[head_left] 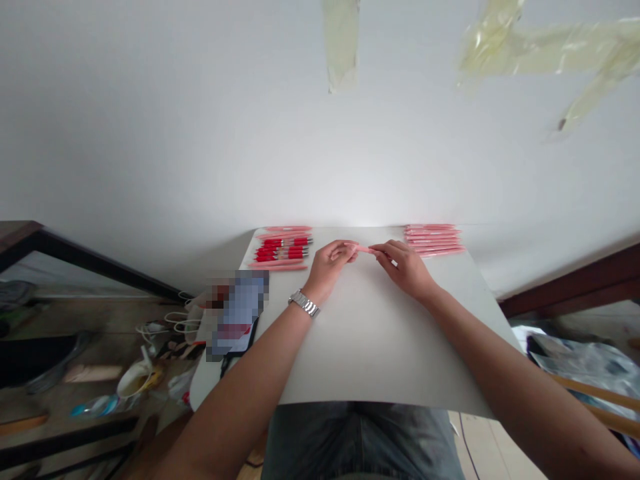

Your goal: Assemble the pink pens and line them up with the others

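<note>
Between my hands, over the far middle of the white table (370,347), a pink pen (364,249) lies roughly level. My left hand (331,261), with a metal watch on its wrist, pinches the pen's left end. The fingers of my right hand (401,265) are closed on its right end. To the left lies a group of red pens (283,252) with clear middles and dark tips, with several pink pens (278,265) beside them. A row of pink pens (434,239) rests at the back right, near my right hand. My fingers hide both ends of the held pen.
A phone (240,313), blurred out, lies on the table's left edge. The white wall (370,147) rises directly behind the table. On the floor at left are cables (175,323) and a cup (135,380). Plastic bags (595,367) are at right.
</note>
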Demonstrator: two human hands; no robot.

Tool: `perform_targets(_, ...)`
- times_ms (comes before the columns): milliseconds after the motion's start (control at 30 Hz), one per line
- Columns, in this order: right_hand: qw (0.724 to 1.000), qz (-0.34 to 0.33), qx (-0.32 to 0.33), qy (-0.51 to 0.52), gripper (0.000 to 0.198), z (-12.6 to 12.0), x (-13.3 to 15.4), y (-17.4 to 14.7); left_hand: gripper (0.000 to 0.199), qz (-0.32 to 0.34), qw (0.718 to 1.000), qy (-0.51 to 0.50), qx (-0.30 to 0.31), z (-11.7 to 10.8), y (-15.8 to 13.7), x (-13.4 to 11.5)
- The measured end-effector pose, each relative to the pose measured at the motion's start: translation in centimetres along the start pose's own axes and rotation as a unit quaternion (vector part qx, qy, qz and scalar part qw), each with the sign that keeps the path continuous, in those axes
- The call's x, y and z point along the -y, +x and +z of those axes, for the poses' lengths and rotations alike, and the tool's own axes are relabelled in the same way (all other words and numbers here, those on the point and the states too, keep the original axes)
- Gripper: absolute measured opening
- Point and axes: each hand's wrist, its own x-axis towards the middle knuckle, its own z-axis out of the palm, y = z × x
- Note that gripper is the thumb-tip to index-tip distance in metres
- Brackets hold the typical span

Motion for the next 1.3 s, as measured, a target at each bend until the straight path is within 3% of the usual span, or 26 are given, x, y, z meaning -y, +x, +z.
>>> perform_targets(600, 0.997, 0.072, 0.012, 0.031, 0.011, 0.20, -0.33, -0.40, 0.030, -0.005, 1.000, -0.018, -0.020, 0.02, 0.06, -0.12)
perform_targets(1300, 0.999, 0.037, 0.010, 0.020, 0.024, -0.12, -0.10, -0.15, 0.031, 0.004, 0.996, -0.061, -0.062, 0.18, 0.10, -0.24)
